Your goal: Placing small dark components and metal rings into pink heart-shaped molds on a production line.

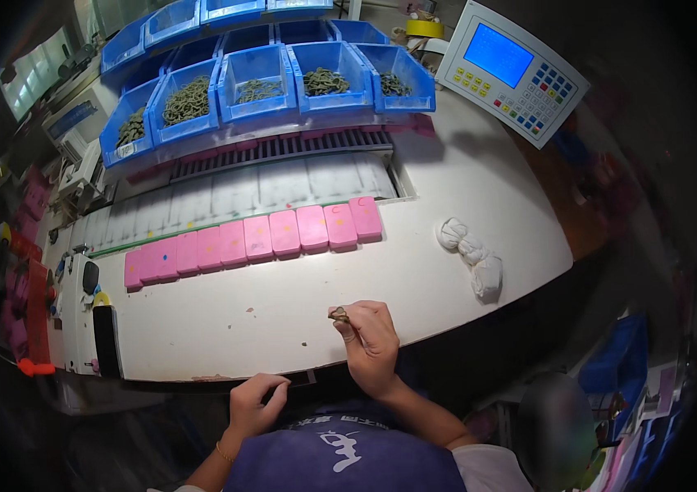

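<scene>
My right hand (371,344) is raised over the front of the white table, thumb and fingers pinching a small brownish metal-looking piece (338,314). The piece looks partly ring-shaped, but its kind is too small to tell. At the table's front edge, lower and to the left, is my left hand (257,403). Its fingers are curled, with thumb and forefinger bent toward each other; whatever may be inside is hidden. Beyond both hands runs a row of pink blocks (258,238), several of them side by side, some with small coloured marks.
Blue bins (257,82) at the back hold small greenish-brown pieces. A grey slatted strip (283,156) lies before them. A control panel with a blue screen (512,74) stands at the back right. Knotted white cloth (471,256) lies right; a black phone-like slab (107,342) lies left.
</scene>
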`<state>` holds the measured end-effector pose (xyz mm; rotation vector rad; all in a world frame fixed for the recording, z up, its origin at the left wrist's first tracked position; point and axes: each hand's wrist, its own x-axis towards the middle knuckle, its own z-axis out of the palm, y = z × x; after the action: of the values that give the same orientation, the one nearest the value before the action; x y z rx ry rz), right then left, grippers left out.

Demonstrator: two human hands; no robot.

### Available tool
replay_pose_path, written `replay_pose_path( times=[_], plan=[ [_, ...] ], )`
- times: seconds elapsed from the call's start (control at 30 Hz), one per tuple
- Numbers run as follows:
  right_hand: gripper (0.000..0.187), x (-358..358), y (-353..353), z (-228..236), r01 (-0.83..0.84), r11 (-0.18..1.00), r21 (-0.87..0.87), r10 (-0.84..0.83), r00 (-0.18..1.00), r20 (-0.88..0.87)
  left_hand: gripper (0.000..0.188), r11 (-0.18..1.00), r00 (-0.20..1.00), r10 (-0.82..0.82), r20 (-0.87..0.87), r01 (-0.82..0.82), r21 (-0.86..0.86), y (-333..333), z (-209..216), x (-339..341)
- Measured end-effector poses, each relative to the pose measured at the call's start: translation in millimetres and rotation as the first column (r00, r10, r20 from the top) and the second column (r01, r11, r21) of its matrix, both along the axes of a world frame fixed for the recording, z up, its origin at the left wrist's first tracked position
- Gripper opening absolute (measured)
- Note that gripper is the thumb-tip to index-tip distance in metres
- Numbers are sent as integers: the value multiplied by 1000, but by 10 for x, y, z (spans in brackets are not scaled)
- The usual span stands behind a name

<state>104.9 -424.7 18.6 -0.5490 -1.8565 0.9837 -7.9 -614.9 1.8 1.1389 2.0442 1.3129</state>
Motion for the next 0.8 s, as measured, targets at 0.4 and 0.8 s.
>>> replay_pose_path(
  times=[0.4, 0.8],
  plan=[
    [14, 87, 5, 18, -57, 996, -64, 55, 998, -28, 6, 977, 904, 120, -409, -180, -111, -307, -315, -40],
    [16, 135, 61, -67, -291, 813, -503, 182, 950, -255, 8, 950, 951, -26, -307, -73, -305, -342, -214, -7]
  ],
)
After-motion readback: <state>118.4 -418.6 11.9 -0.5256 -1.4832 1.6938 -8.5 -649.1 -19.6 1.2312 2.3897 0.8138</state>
